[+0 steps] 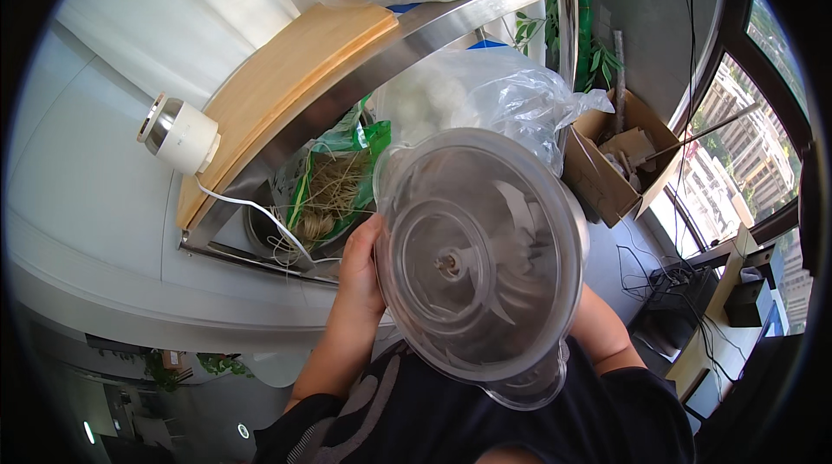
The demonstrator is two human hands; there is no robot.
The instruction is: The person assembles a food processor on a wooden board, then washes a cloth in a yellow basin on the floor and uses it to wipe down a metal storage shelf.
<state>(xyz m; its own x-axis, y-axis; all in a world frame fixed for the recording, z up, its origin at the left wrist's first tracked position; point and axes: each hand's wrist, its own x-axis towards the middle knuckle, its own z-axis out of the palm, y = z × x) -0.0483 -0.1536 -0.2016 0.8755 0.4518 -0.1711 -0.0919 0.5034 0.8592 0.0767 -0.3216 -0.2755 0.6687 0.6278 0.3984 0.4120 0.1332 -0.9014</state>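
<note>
A clear round plastic bowl (442,317) with a see-through lid on top is held up in front of my chest. Through the lid show a small central spindle and curved shapes like blades. My left hand (362,260) grips the bowl's left side, thumb up along the wall and the other fingers hidden behind it. From the lower right my right forearm (602,330) runs behind the bowl, which hides that hand and its fingers. At the lower edge a clear tab-like handle (533,384) sticks out towards me.
Ahead stands a metal-framed rack (468,12) with a wooden board (295,87) on it, carrying a white corded appliance (186,135). Below are a green bag of dried strands (334,187) and a clear plastic bag (485,91). A cardboard box (620,152) stands right, near cables and a window.
</note>
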